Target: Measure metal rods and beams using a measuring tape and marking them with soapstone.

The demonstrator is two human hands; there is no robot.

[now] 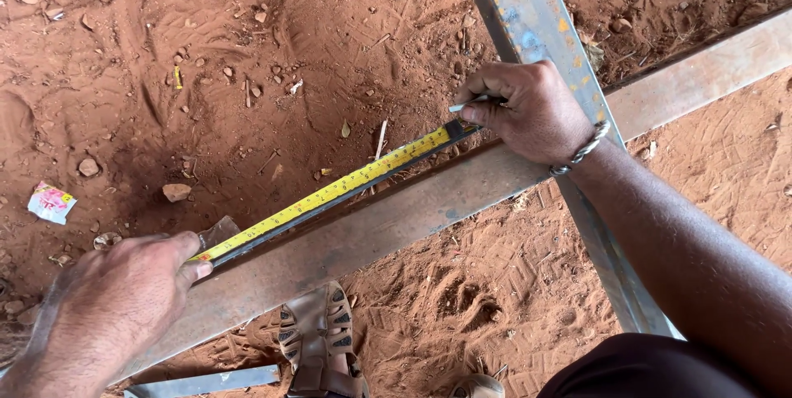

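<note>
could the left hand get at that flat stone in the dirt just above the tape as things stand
Probably not without letting go: the left hand is pinning the yellow tape measure on the steel bar. The stone lies close by on open dirt, nothing between.

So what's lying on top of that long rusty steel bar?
A yellow tape measure lies along the long rusty steel bar, and a grey steel bar crosses over it. The hands hide the tape's ends.

Two hands, left hand and right hand, at either end of one yellow tape measure; two crossing steel bars beneath the right grip; one small marker in it; one wrist bangle; one sandal; one crumpled wrapper beyond the left hand.
</note>
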